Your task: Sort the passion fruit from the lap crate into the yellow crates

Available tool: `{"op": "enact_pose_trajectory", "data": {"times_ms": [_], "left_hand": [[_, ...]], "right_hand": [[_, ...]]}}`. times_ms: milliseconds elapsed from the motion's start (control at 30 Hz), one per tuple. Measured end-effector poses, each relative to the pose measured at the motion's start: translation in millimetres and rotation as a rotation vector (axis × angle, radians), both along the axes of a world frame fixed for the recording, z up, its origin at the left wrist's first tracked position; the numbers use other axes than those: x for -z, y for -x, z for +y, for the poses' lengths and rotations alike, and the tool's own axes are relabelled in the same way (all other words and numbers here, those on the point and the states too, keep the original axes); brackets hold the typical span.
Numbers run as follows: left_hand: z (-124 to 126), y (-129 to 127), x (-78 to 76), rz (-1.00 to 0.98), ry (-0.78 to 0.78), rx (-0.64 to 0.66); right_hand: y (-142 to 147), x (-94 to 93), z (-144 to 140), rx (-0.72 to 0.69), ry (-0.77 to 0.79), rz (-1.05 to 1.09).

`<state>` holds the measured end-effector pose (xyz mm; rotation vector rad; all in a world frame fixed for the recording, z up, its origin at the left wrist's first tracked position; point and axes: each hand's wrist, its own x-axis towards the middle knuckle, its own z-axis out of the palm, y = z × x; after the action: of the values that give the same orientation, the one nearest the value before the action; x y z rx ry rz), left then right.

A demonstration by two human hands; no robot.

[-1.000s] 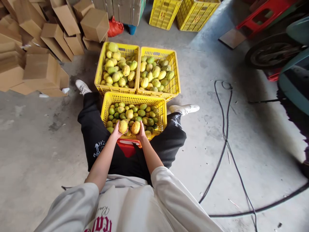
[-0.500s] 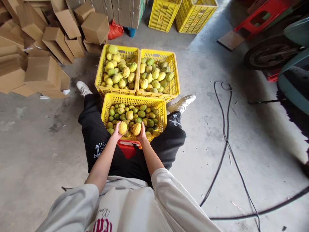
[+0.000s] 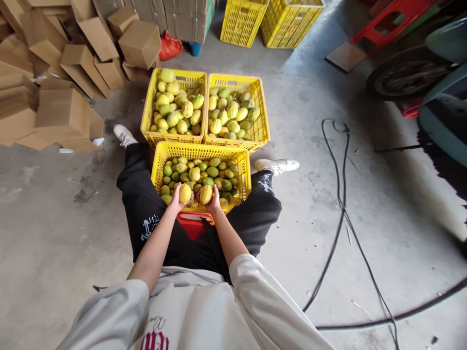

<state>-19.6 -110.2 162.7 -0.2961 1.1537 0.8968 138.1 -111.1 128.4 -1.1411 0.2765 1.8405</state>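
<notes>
Hands, left and right, each grip one yellow fruit above crate

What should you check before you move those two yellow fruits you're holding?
1. Left hand has a firm hold on its fruit: ok.
2. Right hand has a firm hold on its fruit: ok.
3. Both fruits free of bruises: cannot tell, too small to see.
4. Near crate sits steady between the legs: ok.
5. Room left in the far left crate: not ok, it is heaped above the rim.
6. Room left in the far right crate: ok, fruit lies below the rim.
</notes>
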Motion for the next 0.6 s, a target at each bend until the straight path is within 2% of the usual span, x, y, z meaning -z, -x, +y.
{"op": "enact_pose_trajectory", "data": {"times_ms": [100,200,300,400,600], "left_hand": [[-1,-1,-0.2,-0.001,-0.018,0.022],[-1,1,4.8,0.029,-0.062,-0.029],[-1,4,13.3,0.143,0.007,-0.099],[-1,8,20.8,0.210,0.091,-0.145],[0,6,21.1,0.148,0.072,-0.126]], "right_hand": [[-1,-1.2,0,0.023,0.001,0.001],[-1,-1.8,1,0.017,0.007,-0.027],[0,-1.7,0,-0.064,0.024,-0.050],[2,-0.8,0,-0.085,0.019,-0.048],[6,2.6,1,-0.092,0.011,-0.034]]}}
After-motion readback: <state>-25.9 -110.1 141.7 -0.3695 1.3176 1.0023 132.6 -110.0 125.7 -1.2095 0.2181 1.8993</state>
